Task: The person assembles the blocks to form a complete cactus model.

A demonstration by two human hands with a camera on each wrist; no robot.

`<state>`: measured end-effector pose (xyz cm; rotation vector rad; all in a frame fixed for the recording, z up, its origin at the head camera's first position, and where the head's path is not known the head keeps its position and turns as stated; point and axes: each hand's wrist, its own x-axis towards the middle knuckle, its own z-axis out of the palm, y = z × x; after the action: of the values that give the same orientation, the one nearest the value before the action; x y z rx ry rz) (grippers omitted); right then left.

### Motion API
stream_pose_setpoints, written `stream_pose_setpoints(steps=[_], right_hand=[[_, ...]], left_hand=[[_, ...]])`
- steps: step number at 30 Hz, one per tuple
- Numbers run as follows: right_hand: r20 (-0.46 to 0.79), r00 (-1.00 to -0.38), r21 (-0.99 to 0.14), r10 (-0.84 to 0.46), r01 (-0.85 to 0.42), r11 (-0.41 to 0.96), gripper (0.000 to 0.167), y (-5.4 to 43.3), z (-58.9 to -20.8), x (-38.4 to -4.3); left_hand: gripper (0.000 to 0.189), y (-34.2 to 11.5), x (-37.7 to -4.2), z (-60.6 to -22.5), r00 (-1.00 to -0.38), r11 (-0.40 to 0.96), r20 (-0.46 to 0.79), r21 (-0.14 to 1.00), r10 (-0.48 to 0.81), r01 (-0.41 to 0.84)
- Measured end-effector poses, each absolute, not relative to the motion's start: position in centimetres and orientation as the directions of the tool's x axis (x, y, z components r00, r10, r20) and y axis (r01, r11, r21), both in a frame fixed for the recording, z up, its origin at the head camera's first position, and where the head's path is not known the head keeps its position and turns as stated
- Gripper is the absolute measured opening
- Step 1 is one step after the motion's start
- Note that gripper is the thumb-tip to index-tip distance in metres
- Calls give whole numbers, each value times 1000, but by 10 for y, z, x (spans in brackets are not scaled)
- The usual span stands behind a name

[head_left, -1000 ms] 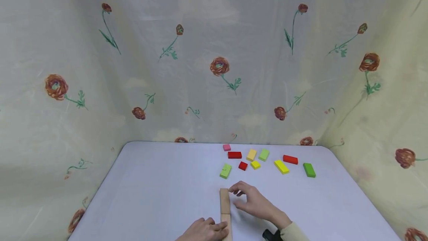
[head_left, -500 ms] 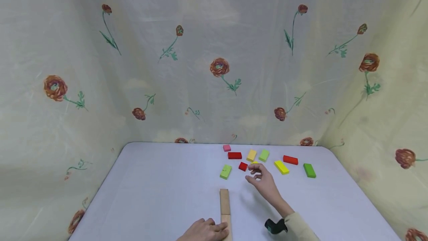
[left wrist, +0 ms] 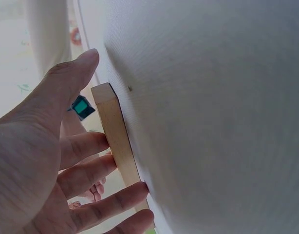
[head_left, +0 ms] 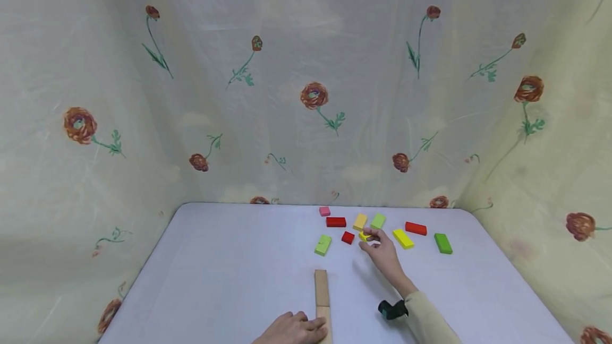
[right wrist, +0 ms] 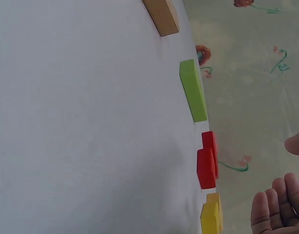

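Two plain wooden blocks lie end to end on the table, the far block (head_left: pixel 322 288) and the near block (head_left: pixel 323 312). My left hand (head_left: pixel 294 329) rests its fingers on the near one; in the left wrist view the fingertips touch the side of a wooden block (left wrist: pixel 115 129), thumb held away. My right hand (head_left: pixel 384 255) reaches over the small yellow block (head_left: pixel 363 236), thumb and fingers apart, partly covering it. In the right wrist view a gap shows between thumb and fingers, and the yellow block (right wrist: pixel 210 218) lies left of them.
Around the right hand lie a small red block (head_left: pixel 348 238), a light green block (head_left: pixel 323 244), a long yellow block (head_left: pixel 403 238) and a pale orange block (head_left: pixel 360 222). Further right are a red block (head_left: pixel 415 228) and a green block (head_left: pixel 443 243). A flowered curtain (head_left: pixel 363 121) closes the back.
My right hand has left the far wooden block's side and moved away and to the right, to the small yellow block. My left hand has stayed on the near wooden block.
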<state>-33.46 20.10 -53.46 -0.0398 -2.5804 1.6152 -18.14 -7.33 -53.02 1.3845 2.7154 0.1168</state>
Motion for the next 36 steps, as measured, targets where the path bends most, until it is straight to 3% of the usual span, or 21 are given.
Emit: stream_pose_setpoints(steps=[20,27,36], right_hand=[[-51,-995,-893,82,82,443,47,188,-556,-367],[-30,-997,-858,66,60,510,47,185,-557,-372],[-22,-999,-803,47,46,595,49,182,-557,-377]], left_hand=[[50,-75,-182,-532,-572,567,-8,140,820,812],[48,-75,-182,-534,-563,558,43,90,826,825],[48,-76,-182,-532,-560,555,13,119,828,823]])
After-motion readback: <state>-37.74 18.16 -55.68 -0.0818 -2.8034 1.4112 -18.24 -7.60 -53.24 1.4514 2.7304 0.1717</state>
